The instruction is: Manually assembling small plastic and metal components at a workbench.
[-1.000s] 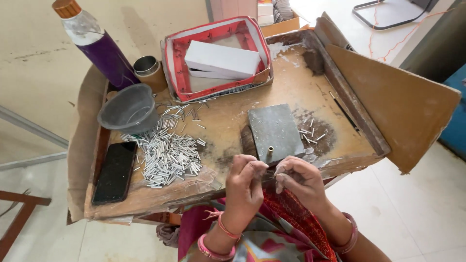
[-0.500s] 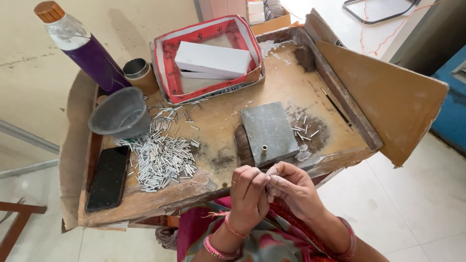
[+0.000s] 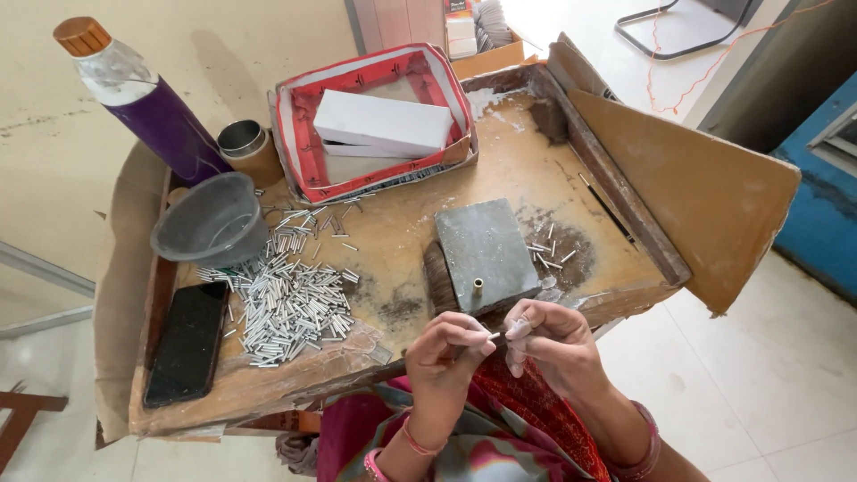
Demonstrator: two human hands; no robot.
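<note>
My left hand [image 3: 444,351] and my right hand [image 3: 546,344] meet at the near edge of the wooden work board [image 3: 406,241]. Between their fingertips they pinch a small silver tube [image 3: 493,336], held level. Just beyond them lies a grey stone block [image 3: 485,241] with a short brass peg [image 3: 478,286] standing near its front edge. A heap of several small silver tubes [image 3: 290,299] covers the board to the left of my hands. A few more tubes [image 3: 546,253] lie right of the block.
A grey plastic bowl [image 3: 210,220] and a black phone [image 3: 189,341] sit at the left. A purple bottle [image 3: 143,98] and a small metal tin [image 3: 247,147] stand behind. A red-rimmed tray [image 3: 295,152] holds a white box [image 3: 381,122]. A cardboard flap [image 3: 692,187] rises at right.
Both hands have lifted slightly off the block's front edge and drawn toward me, still together. The silver tube now shows between the fingertips.
</note>
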